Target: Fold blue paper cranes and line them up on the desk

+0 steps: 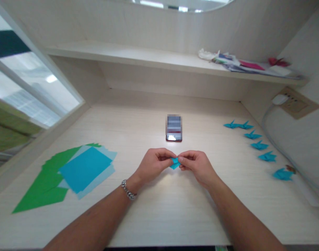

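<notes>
A small folded piece of blue paper is held up between both hands, near the middle of the desk. My left hand pinches its left side between thumb and fingers; a chain bracelet circles that wrist. On the paper's right side, my right hand grips it with thumb and bent fingers. Much of the paper is hidden behind the fingertips. Just beyond the hands lies a phone with its screen lit and blurred out.
Blue and green paper sheets lie stacked at the left. Several blue paper cranes line the right side, beside a grey cable plugged into a wall socket. Above the desk's back runs a shelf with papers.
</notes>
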{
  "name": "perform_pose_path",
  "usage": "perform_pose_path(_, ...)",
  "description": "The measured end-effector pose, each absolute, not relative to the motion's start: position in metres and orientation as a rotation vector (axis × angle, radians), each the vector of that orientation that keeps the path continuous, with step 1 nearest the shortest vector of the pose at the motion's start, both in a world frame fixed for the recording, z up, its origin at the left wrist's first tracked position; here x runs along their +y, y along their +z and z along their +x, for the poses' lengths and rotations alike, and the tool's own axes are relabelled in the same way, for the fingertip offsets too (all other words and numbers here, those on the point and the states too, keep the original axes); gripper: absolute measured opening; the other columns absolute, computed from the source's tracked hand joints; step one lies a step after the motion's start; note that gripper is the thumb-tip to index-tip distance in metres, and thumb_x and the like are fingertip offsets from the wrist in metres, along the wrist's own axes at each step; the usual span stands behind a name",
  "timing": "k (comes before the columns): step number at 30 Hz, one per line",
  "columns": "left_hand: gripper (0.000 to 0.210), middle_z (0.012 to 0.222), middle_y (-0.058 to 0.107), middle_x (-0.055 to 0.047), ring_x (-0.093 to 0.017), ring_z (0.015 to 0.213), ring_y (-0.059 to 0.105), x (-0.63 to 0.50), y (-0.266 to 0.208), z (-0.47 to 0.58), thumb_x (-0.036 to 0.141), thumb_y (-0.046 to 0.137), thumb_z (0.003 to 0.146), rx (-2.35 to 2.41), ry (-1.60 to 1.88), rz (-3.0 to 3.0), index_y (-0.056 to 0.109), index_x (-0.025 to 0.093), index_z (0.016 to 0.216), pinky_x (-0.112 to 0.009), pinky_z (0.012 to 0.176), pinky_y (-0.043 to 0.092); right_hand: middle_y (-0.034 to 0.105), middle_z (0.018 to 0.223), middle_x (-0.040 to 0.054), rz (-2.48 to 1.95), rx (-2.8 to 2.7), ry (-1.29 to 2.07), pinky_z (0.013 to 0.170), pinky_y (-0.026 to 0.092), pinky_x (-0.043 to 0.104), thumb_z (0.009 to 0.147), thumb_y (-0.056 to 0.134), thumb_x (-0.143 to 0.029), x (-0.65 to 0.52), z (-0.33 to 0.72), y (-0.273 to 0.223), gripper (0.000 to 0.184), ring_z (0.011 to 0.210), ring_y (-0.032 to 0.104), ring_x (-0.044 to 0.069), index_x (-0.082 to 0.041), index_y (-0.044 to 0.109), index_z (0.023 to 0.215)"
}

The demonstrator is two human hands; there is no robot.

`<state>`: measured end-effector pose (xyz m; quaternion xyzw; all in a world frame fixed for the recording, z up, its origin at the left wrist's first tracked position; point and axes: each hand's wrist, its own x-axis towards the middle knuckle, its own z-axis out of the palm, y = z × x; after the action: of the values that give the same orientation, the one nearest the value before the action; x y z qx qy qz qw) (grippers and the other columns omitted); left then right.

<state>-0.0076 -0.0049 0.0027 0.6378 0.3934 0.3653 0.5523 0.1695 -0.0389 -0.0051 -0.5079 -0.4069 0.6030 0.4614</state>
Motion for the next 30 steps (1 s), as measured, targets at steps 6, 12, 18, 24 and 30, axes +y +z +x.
perform_pose_path(6, 0.012, 0.077, 0.074, -0.005, -0.014, 0.069, 0.067, -0.0040, 0.0032, -0.0082, 0.011, 0.067, 0.072, 0.957, 0.836, 1.517, 0.073, 0.014, 0.081, -0.024, 0.067, 0.054, 0.067, 0.067, 0.0027, -1.280, -1.037, 1.443, 0.059, 0.052, 0.028, 0.066, 0.076, -0.034, -0.0389, 0.1674, -0.0019, 0.022, 0.058, 0.061, 0.013, -0.015, 0.069, 0.077)
perform_pose_path(12, 0.013, 0.077, 0.074, -0.005, -0.015, 0.069, 0.067, -0.0037, 0.0018, -0.0094, 0.013, 0.066, 0.072, 0.985, 0.797, 1.563, 0.074, 0.014, 0.082, -0.026, 0.068, 0.054, 0.068, 0.069, 0.0035, -1.311, -1.072, 1.407, 0.059, 0.053, 0.028, 0.067, 0.075, -0.035, -0.0392, 0.1651, -0.0026, 0.023, 0.059, 0.062, 0.013, -0.016, 0.070, 0.079)
perform_pose_path(18, 0.016, 0.081, 0.074, -0.007, -0.016, 0.072, 0.067, -0.0011, -0.0005, -0.0090, 0.013, 0.064, 0.073, 0.923, 0.756, 1.423, 0.074, 0.014, 0.085, -0.029, 0.071, 0.056, 0.068, 0.067, 0.0034, -1.345, -1.107, 1.376, 0.056, 0.052, 0.028, 0.066, 0.074, -0.035, -0.0383, 0.1663, 0.0006, 0.022, 0.057, 0.060, 0.013, -0.016, 0.071, 0.077)
perform_pose_path(24, 0.016, 0.081, 0.072, -0.007, -0.014, 0.070, 0.066, -0.0004, -0.0021, -0.0061, 0.016, 0.063, 0.077, 0.884, 0.762, 1.179, 0.070, 0.013, 0.091, -0.028, 0.066, 0.057, 0.067, 0.064, 0.0034, -1.378, -1.140, 1.306, 0.054, 0.050, 0.027, 0.070, 0.071, -0.033, -0.0389, 0.1646, 0.0000, 0.020, 0.055, 0.058, 0.013, -0.015, 0.071, 0.078)
perform_pose_path(30, 0.017, 0.081, 0.071, -0.006, -0.014, 0.070, 0.065, -0.0006, -0.0007, -0.0075, 0.015, 0.066, 0.075, 0.880, 0.763, 1.247, 0.070, 0.012, 0.092, -0.028, 0.066, 0.057, 0.067, 0.061, 0.0034, -1.390, -1.155, 1.268, 0.053, 0.049, 0.027, 0.072, 0.070, -0.035, -0.0392, 0.1637, -0.0026, 0.021, 0.053, 0.059, 0.013, -0.014, 0.071, 0.076)
